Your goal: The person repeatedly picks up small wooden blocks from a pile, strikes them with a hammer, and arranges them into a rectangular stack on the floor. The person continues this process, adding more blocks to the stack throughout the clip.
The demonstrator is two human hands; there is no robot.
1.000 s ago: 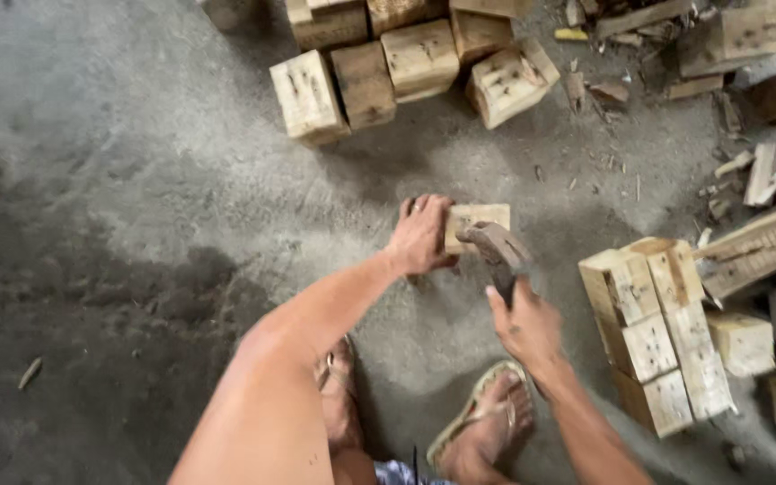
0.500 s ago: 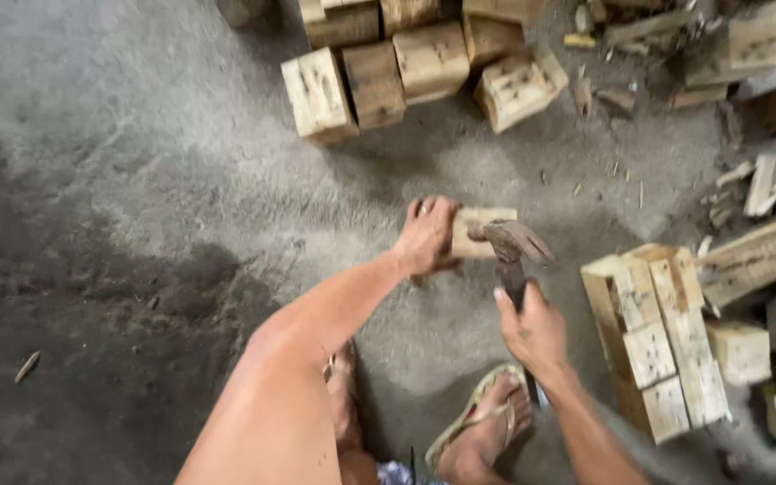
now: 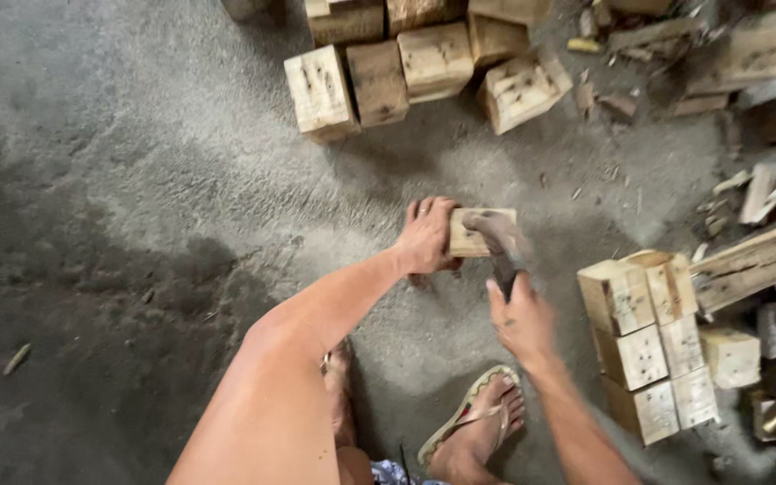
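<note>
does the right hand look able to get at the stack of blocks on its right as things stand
Probably yes, but not freely. The stack of blocks stands close beside the right hand with bare floor between them. The hand's grip is full, though: it holds a hammer over the block that the left hand steadies.

A single camera, worn on the person's head, is looking almost straight down at a grey concrete floor (image 3: 136,180); it is sitting close above the work, so both forearms are reaching up from the near edge into the middle of the frame; the left hand (image 3: 426,236) and the right hand (image 3: 523,319) are showing near the centre, with the sandalled foot (image 3: 478,422) directly beneath the lens at the near edge; the far edge is taking in a row of wooden blocks (image 3: 406,67); the right side is taking in a stack of blocks (image 3: 648,346) and loose planks (image 3: 756,260); the left side is showing bare floor; with only one view, nothing is being shared with another.
</note>
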